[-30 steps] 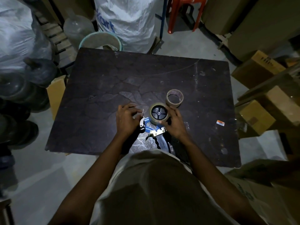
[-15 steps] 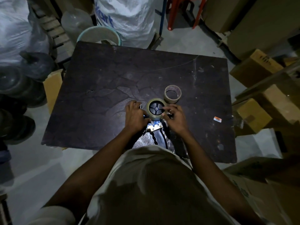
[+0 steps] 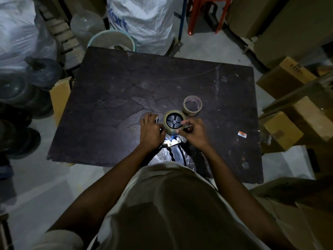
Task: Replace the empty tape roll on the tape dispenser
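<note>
A blue tape dispenser (image 3: 172, 141) with a black handle lies on the dark table (image 3: 111, 98), near its front edge. A brown tape roll (image 3: 166, 127) sits on the dispenser's black hub. My left hand (image 3: 150, 131) grips the dispenser's front end at the left of the roll. My right hand (image 3: 193, 131) pinches the roll's right edge with thumb and fingers. An empty cardboard tape core (image 3: 192, 106) stands on the table just beyond and right of the roll, touching nothing.
A small orange-and-white sticker (image 3: 242, 134) lies on the table at the right. Cardboard boxes (image 3: 288, 130) crowd the right side. A bucket (image 3: 112, 40), white sacks (image 3: 144, 18) and large bottles (image 3: 43, 73) stand behind and left of the table.
My left hand shifted right, closer against the roll and dispenser front. My right hand moved from the roll's lower side up onto its right edge. The empty core has not moved.
</note>
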### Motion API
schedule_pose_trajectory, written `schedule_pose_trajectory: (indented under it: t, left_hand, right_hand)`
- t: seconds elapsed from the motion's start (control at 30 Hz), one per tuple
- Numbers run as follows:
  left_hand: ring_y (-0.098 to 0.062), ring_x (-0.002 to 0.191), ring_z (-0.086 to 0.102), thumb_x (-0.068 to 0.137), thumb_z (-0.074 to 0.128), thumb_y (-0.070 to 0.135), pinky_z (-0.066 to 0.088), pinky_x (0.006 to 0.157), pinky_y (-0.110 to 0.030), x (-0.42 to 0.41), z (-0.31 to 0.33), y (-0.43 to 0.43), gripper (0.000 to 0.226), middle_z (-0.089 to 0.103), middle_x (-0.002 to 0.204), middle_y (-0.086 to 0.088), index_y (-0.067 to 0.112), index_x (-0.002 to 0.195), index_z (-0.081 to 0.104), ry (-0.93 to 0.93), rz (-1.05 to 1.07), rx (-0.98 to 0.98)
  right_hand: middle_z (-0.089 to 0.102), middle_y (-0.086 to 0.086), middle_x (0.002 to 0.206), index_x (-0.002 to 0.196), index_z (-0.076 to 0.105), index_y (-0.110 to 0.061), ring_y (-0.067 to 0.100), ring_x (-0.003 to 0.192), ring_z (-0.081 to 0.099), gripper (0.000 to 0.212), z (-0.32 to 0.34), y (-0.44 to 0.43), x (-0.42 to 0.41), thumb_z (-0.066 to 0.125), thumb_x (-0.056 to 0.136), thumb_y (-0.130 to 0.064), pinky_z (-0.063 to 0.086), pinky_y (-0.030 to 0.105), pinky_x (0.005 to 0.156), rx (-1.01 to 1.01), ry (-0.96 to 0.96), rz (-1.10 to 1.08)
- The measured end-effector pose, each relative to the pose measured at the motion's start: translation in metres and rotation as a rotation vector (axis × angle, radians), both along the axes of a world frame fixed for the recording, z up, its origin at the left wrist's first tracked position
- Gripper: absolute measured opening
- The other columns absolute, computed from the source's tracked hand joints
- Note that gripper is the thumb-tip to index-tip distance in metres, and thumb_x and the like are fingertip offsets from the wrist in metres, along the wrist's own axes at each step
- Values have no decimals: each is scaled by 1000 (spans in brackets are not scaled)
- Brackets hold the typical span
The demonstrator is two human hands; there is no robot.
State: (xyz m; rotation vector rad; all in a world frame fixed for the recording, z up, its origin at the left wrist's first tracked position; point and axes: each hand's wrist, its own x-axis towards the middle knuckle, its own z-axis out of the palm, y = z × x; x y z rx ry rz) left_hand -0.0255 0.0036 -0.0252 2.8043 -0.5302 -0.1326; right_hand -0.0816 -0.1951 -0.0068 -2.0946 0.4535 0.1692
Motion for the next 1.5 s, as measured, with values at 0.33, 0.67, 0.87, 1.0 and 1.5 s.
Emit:
schedule_pose_trajectory:
  t: [0.33, 0.67, 0.87, 1.0, 1.5]
  left_hand:
    - [-33, 126, 37, 70, 78, 55, 34, 102, -48, 0, 5, -2, 33, 60, 125, -11, 25, 84, 83, -12, 38, 2]
    - [-35, 132, 40, 80, 77, 39, 36, 103, -50, -3, 2, -4, 19, 61, 131, -11, 23, 86, 84, 24, 65, 9]
    - [-37, 126, 45, 78, 75, 39, 38, 99, -52, -2, -6, -1, 16, 59, 124, -9, 24, 75, 81, -17, 59, -90]
    - [-40, 128, 43, 78, 76, 35, 37, 100, -54, -2, -4, -1, 13, 53, 133, -13, 22, 75, 80, -23, 60, -119]
    - [-29, 118, 34, 82, 75, 33, 30, 90, -47, -9, -2, 19, 16, 52, 126, -16, 21, 72, 77, -71, -8, -129]
  right_hand:
    - [56, 1, 93, 95, 61, -32, 10, 71, 51, 50, -10, 19, -20, 96, 59, -40, 40, 22, 60, 62, 111, 223]
    - [58, 1, 106, 90, 57, -35, 3, 84, 51, 49, -9, 21, -17, 95, 60, -44, 37, 22, 65, -26, 92, 284]
    - [53, -1, 110, 90, 58, -32, 8, 91, 50, 54, -8, 26, -18, 90, 53, -55, 46, 31, 74, -132, 131, 321]
    - [52, 0, 102, 89, 61, -20, 16, 93, 49, 53, -6, 30, -16, 97, 55, -41, 44, 34, 77, -215, 104, 316]
    - [60, -1, 92, 82, 43, -29, 18, 79, 54, 65, -2, 41, -16, 96, 45, -36, 36, 28, 58, -248, 138, 216]
